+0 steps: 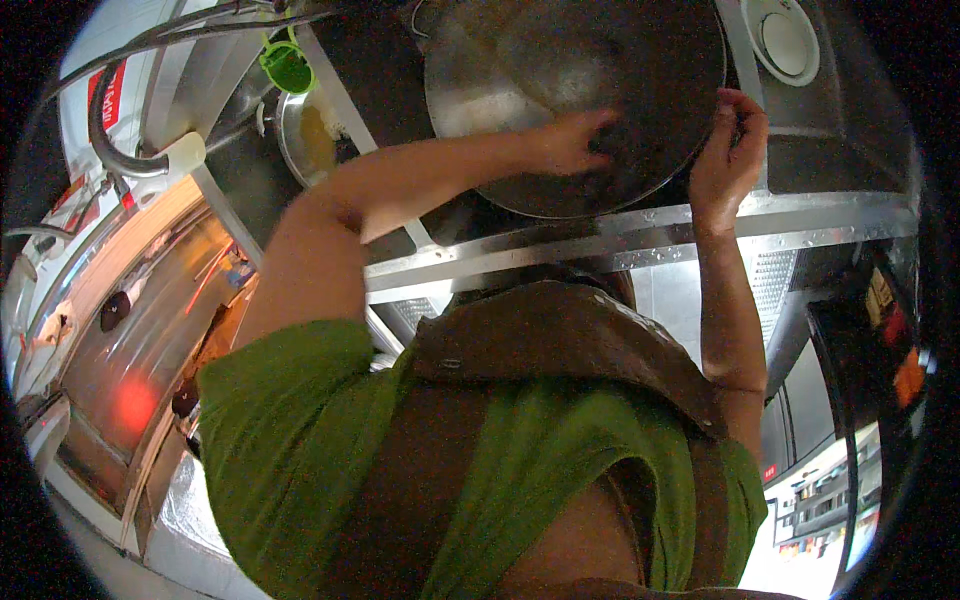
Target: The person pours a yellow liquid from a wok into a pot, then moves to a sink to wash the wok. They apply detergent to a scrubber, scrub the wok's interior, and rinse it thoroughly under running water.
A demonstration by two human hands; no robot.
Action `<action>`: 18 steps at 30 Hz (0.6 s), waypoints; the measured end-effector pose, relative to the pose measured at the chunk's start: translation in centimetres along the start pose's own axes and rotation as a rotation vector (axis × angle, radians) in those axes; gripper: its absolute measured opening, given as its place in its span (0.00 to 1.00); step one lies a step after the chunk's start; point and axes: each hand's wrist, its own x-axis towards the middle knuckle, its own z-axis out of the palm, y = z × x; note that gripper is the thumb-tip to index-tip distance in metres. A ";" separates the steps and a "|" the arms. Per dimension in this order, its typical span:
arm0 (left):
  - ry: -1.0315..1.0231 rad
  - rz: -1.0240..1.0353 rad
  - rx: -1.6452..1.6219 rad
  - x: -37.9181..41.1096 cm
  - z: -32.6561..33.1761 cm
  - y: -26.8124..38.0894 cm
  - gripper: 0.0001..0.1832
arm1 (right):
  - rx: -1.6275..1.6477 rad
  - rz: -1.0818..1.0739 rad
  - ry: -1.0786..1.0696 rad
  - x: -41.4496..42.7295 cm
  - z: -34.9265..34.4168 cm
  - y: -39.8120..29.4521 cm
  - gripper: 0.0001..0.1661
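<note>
A large round metal pan (480,97), perhaps a wok, sits in the middle basin of a steel sink. Its inside is dull, with a brighter patch on the left and deep shadow on the right. My left hand (581,142) reaches over the near side into the pan, thumb and fingers curved; something dark shows between them, too dim to name. At the pan's right rim, my right hand (727,154) has its fingers bent around the edge, gripping it.
In the left basin stands a metal pot (315,139) with yellowish contents, below a green plastic strainer (289,67). A hose tap (120,150) curves at upper left. White round dishes (784,41) lie at upper right. The wet front sink edge (540,244) runs before my apron.
</note>
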 end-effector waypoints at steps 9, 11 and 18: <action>0.029 -0.338 0.990 -3.3 -16.8 -10.0 0.15 | 0.008 0.023 0.008 0.1 -0.4 0.4 0.08; 0.107 -0.430 1.141 -1.1 -15.1 -9.9 0.15 | 0.032 0.008 0.004 0.0 -0.2 0.6 0.08; -0.054 -0.130 0.302 -0.1 -0.7 1.9 0.24 | -0.008 0.047 -0.001 0.1 -0.1 0.0 0.07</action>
